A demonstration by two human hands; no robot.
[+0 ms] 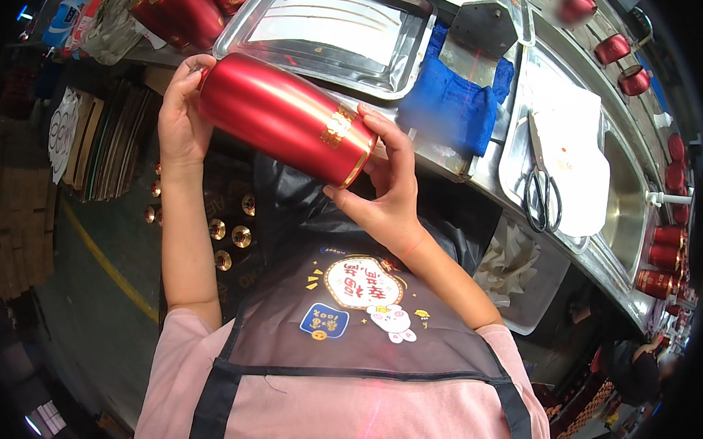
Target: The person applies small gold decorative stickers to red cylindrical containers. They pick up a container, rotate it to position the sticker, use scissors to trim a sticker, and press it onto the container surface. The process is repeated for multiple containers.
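A glossy red bottle (285,114) with gold lettering and a gold band at its base lies slantwise in the air between my two hands. My left hand (185,106) grips its narrow neck end, with the fingers partly covering the neck. Around the gold-banded base, my right hand (389,186) has its thumb below and fingers above. Just beyond the bottle is a steel tray (335,75) with a white sheet (326,24) bearing several thin gold strips. Blue cloth (453,102) drapes a metal stand (484,27) to the right of that tray.
Black-handled scissors (538,175) rest on white sheets (575,159) beside a steel sink (626,216). More red bottles (181,8) stand at the back left. Below the counter are a bin of paper scraps (510,257) and stacked boards (114,141). Another person (630,365) is at far right.
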